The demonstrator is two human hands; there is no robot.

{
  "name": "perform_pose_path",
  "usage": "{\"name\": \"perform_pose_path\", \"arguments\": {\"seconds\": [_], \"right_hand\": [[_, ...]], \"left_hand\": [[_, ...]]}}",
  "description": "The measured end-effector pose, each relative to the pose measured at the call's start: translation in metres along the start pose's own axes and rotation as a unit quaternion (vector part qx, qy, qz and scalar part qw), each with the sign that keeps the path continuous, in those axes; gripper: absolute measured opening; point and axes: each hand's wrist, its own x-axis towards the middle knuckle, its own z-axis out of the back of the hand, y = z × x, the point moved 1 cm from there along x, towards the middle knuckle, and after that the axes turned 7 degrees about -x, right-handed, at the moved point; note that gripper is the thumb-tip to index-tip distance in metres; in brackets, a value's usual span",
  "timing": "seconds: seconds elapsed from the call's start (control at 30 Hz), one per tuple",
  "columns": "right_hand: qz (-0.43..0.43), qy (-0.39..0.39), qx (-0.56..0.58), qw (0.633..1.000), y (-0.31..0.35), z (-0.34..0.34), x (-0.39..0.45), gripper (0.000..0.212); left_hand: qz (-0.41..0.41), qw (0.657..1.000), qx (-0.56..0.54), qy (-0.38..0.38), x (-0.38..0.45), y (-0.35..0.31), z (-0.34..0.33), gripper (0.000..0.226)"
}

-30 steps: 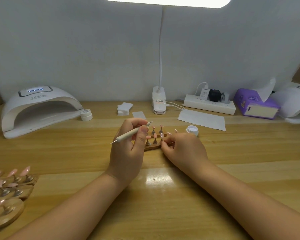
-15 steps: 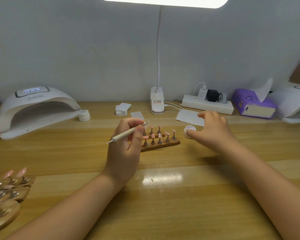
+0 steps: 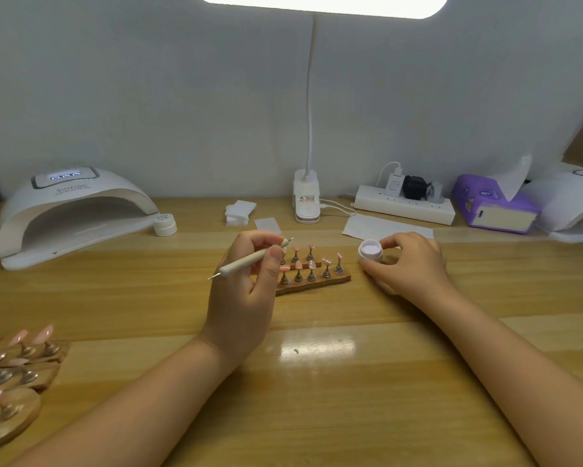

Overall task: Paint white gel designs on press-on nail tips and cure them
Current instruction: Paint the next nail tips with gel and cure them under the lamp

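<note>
While the right hand [image 3: 408, 264] pinches the open gel pot [image 3: 370, 251] just right of the nail stand [image 3: 312, 279] on the tabletop [image 3: 317, 382], the left hand [image 3: 246, 284] has its grip pressed around the dotting tool [image 3: 249, 259]. Steady the pot, dip only the tip, and take little gel.

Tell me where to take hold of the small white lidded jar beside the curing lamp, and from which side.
Grip the white lidded jar by its round side wall, coming from above and from its right. It stands upright and squat, with a flat lid on top, and its left side sits against the foot of the curing lamp, so only the right and front look free. A two-finger grip across the wall should do.
</note>
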Motion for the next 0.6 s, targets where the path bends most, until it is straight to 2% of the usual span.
{"name": "perform_pose_path", "arguments": {"seconds": [0.13, 0.33, 0.6], "right_hand": [[0.081, -0.037, 0.061, 0.994, 0.022, 0.011, -0.007, 0.034], [0.219, -0.054, 0.047, 0.973, 0.063, 0.02, -0.029, 0.035], [0.269, -0.063, 0.032, 0.96, 0.076, 0.027, -0.044, 0.033]], "left_hand": [[-0.005, 1.0, -0.018, 0.002, 0.002, -0.006, 0.0, 0.012], [-0.013, 1.0, -0.027, 0.003, 0.004, -0.017, -0.002, 0.008], [0.032, 0.999, -0.011, 0.027, 0.005, -0.019, -0.005, 0.007]]}}
